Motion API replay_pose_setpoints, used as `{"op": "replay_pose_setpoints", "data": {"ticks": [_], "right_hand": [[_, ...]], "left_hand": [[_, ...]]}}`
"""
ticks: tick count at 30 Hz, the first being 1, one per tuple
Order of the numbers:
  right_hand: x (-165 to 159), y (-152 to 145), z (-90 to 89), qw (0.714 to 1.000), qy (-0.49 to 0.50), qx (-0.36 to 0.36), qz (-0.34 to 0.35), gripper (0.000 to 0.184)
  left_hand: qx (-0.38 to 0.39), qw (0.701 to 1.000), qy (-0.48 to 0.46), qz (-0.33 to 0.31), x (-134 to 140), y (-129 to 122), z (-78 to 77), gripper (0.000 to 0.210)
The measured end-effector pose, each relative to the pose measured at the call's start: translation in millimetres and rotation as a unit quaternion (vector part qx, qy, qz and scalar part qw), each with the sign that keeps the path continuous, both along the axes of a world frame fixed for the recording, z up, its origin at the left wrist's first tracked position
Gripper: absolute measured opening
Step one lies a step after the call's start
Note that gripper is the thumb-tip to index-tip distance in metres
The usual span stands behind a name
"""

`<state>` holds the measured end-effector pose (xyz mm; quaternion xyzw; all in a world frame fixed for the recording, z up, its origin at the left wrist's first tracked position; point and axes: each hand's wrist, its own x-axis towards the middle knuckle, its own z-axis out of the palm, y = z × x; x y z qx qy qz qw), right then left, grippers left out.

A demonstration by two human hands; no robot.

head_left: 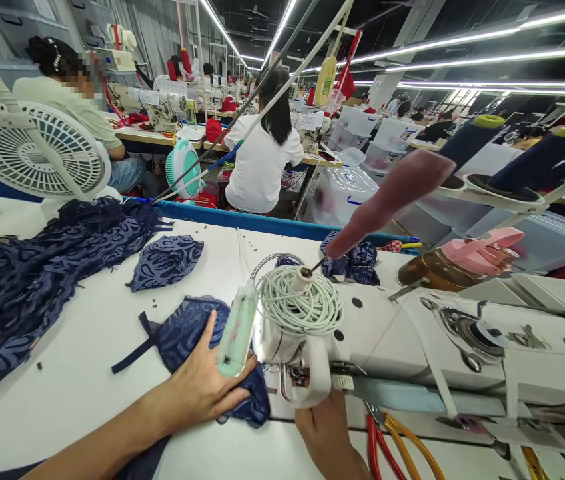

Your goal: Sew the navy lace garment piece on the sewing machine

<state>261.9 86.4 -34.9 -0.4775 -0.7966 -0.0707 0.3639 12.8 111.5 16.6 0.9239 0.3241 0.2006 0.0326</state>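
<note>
My left hand (200, 383) lies with fingers spread on a navy patterned bra cup (180, 330), pressing it to the table beside the sewing machine (392, 327). A dark strap (135, 350) sticks out from the cup's left side. My right hand (326, 430) is at the machine head, near the needle area; its fingertips are hidden behind the head, so what they hold does not show. A small pale-green lamp (236, 333) hangs over my left hand. Another navy cup (167, 262) rests farther back on the table.
A long heap of navy lace pieces (57, 267) covers the left side. A coil of pale cord (300, 300) sits on the machine. Red-handled pliers (373, 440) and a yellow-handled tool (412, 440) lie right of my right hand. A drink bottle (427, 267) stands behind the machine.
</note>
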Motion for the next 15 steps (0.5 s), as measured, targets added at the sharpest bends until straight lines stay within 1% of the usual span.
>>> {"op": "replay_pose_setpoints", "data": {"ticks": [5, 8, 11, 15], "right_hand": [[-6.6, 2.8, 21.0, 0.999, 0.031, -0.009, 0.01, 0.027], [-8.6, 2.2, 29.9, 0.999, 0.043, -0.025, 0.016, 0.027], [-9.7, 0.9, 31.0, 0.997, 0.057, -0.049, 0.028, 0.028], [-9.6, -0.6, 26.0, 0.995, 0.064, -0.069, 0.036, 0.027]], "left_hand": [[-0.002, 1.0, 0.005, -0.008, -1.1, 0.6, -0.6, 0.034], [-0.005, 1.0, 0.003, -0.02, -1.8, 1.4, -4.3, 0.032], [-0.012, 1.0, 0.001, -0.024, -2.3, 1.5, -6.6, 0.026], [-0.02, 1.0, -0.003, -0.024, -2.0, 0.4, -6.6, 0.023]]}}
